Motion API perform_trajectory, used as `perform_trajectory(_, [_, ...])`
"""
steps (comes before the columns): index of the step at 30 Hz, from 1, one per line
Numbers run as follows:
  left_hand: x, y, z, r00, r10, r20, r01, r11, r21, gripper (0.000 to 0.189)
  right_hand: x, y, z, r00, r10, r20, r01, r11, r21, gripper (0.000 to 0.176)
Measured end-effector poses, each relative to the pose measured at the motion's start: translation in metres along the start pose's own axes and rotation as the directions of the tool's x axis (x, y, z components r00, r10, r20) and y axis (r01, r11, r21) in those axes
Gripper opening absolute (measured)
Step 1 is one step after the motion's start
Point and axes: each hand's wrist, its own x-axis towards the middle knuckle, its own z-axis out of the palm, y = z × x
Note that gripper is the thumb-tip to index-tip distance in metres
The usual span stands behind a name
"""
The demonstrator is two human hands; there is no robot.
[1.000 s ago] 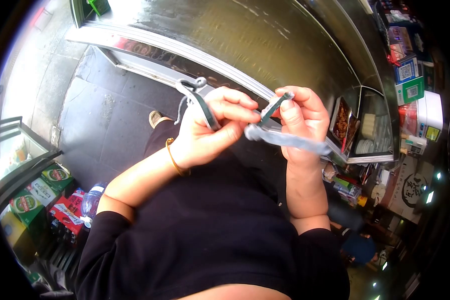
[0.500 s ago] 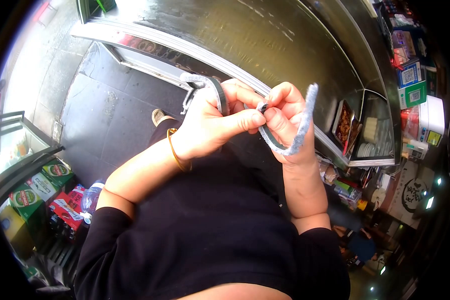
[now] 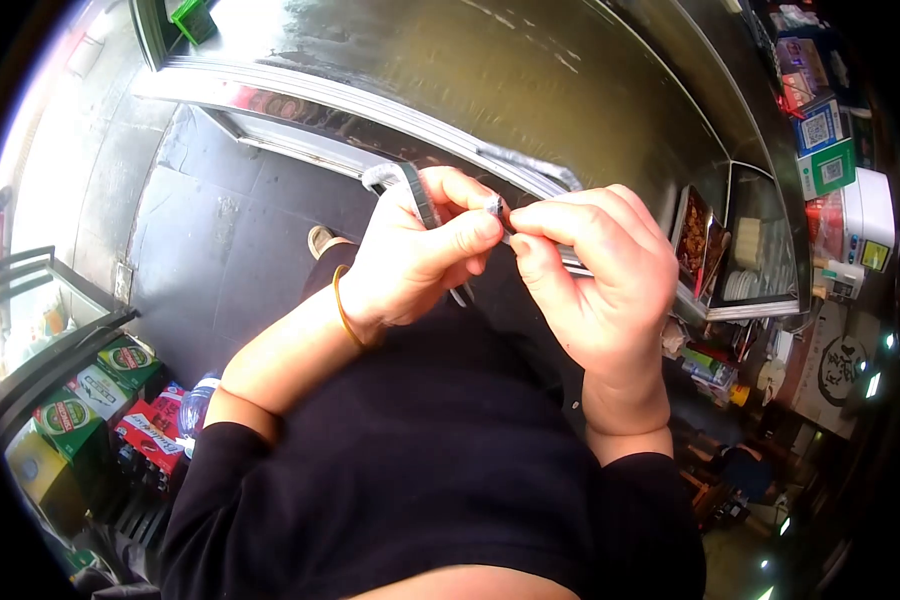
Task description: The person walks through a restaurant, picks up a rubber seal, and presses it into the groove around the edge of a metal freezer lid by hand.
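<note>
My left hand (image 3: 410, 265) and right hand (image 3: 600, 290) pinch the strap (image 3: 417, 192) where they meet. It curls back over my left hand.

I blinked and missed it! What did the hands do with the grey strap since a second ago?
The right hand turned palm-down and moved in, so its fingertips now meet the left hand on the dark grey flat strap. The strap's fuzzy pale end, which stuck up, is mostly hidden. Unchanged: the strap loops over the left hand's fingers.
</note>
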Motion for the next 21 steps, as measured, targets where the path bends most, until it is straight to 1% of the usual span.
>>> perform_trajectory(2, [0.0, 0.002, -0.001, 0.998, -0.055, 0.028, 0.056, 0.997, -0.05, 0.01, -0.002, 0.006, 0.007, 1.0, 0.004, -0.003, -0.004, 1.0, 0.027, 0.018])
perform_trajectory(3, [-0.001, 0.002, -0.002, 0.995, -0.087, 0.043, 0.09, 0.993, -0.074, 0.01, -0.003, 0.008, 0.01, 1.0, 0.014, -0.008, -0.014, 0.999, 0.035, 0.017])
perform_trajectory(5, [-0.001, 0.001, -0.003, 0.998, -0.058, 0.021, 0.059, 0.997, -0.039, 0.012, -0.005, 0.009, 0.012, 0.999, 0.034, -0.019, -0.033, 0.998, 0.044, 0.016])
perform_trajectory(7, [-0.001, -0.002, -0.003, 1.0, -0.031, -0.002, 0.031, 0.999, -0.008, 0.013, -0.006, 0.008, 0.01, 0.993, 0.117, -0.009, -0.116, 0.991, 0.07, 0.015])
perform_trajectory(8, [0.0, -0.001, -0.003, 1.0, -0.02, -0.012, 0.021, 0.999, 0.035, 0.013, -0.006, 0.008, 0.01, 0.988, 0.156, -0.003, -0.155, 0.984, 0.083, 0.014])
perform_trajectory(10, [0.0, 0.001, -0.001, 0.999, 0.003, -0.033, 0.001, 0.992, 0.125, 0.013, -0.005, 0.011, 0.011, 0.988, 0.156, -0.001, -0.155, 0.983, 0.094, 0.013])
perform_trajectory(11, [-0.001, 0.004, 0.0, 0.999, 0.03, -0.046, -0.019, 0.976, 0.216, 0.013, -0.005, 0.012, 0.011, 0.988, 0.154, 0.002, -0.153, 0.985, 0.085, 0.013])
perform_trajectory(13, [-0.001, 0.008, 0.001, 0.995, 0.084, -0.06, -0.054, 0.919, 0.39, 0.014, -0.004, 0.014, 0.012, 0.99, 0.139, 0.007, -0.139, 0.988, 0.061, 0.013])
perform_trajectory(16, [0.001, 0.004, 0.0, 0.976, 0.216, -0.005, -0.178, 0.821, 0.543, 0.014, -0.004, 0.017, 0.014, 0.994, 0.112, 0.012, -0.112, 0.993, 0.023, 0.012])
perform_trajectory(19, [0.002, 0.002, -0.002, 0.959, 0.283, 0.023, -0.227, 0.718, 0.658, 0.014, -0.005, 0.019, 0.016, 0.994, 0.111, 0.002, -0.111, 0.994, 0.0, 0.013])
perform_trajectory(21, [0.002, 0.0, -0.001, 0.959, 0.283, 0.011, -0.221, 0.725, 0.653, 0.013, -0.006, 0.021, 0.018, 0.993, 0.118, -0.001, -0.118, 0.993, -0.003, 0.013])
